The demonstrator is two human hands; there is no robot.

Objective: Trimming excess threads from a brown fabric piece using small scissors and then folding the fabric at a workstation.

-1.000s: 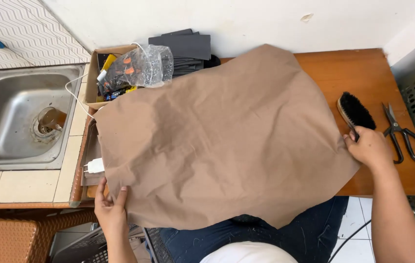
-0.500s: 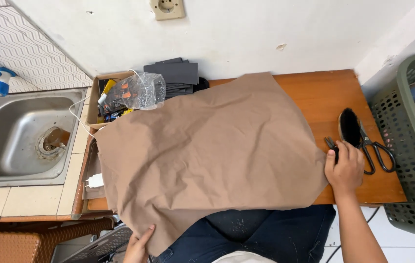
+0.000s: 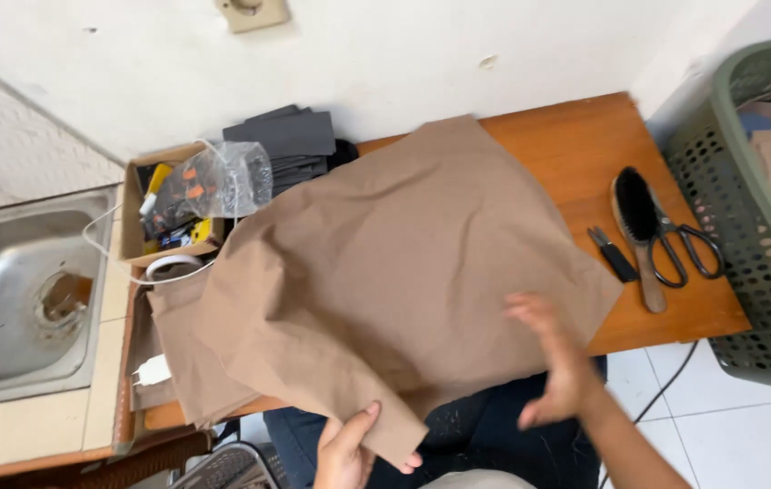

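A large brown cloth [image 3: 385, 272] lies spread over a wooden table [image 3: 584, 154], its near left part lifted and folded over. My left hand [image 3: 349, 448] pinches the cloth's near corner below the table edge. Blurred by motion, my right hand [image 3: 553, 367] hovers with fingers apart over the cloth's near right edge and holds nothing.
A black brush [image 3: 639, 217], scissors [image 3: 686, 246] and a small black tool [image 3: 613, 254] lie on the table's right side. A green basket [image 3: 747, 208] stands at right. A cardboard box [image 3: 172, 208] of small items, dark stacked sheets [image 3: 286, 136] and a steel sink [image 3: 14, 299] sit left.
My left hand took the near left corner and lifted it toward the middle. My right hand left the cloth's right corner beside the brush and moved down and left.
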